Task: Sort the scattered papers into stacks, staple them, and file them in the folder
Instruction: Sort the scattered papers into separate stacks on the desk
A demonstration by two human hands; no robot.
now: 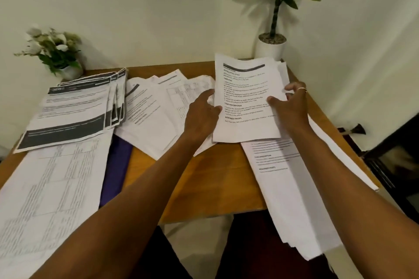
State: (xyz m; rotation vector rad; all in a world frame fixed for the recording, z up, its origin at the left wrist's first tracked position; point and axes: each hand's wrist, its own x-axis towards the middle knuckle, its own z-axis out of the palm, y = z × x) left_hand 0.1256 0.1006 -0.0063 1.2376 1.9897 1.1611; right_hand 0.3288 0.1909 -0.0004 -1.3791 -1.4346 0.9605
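I hold a printed text sheet (pixel 246 97) lifted above the wooden table (pixel 204 183), my left hand (pixel 201 113) gripping its left edge and my right hand (pixel 291 104) gripping its right edge, thumb on top. Under it, a stack of similar text pages (pixel 290 188) runs along the right side and overhangs the front edge. Loose sheets (pixel 156 106) lie fanned in the middle. At the left sits a pile with dark banners (pixel 68 111) and, nearer me, table-printed sheets (pixel 49 199). A purple folder (pixel 116 172) shows beneath them.
A small white pot of flowers (pixel 56 52) stands at the back left corner. At the back right corner is a tall plant in a white pot (pixel 272 45). Walls close behind and to the right. Dark furniture (pixel 396 161) stands beside the table's right edge.
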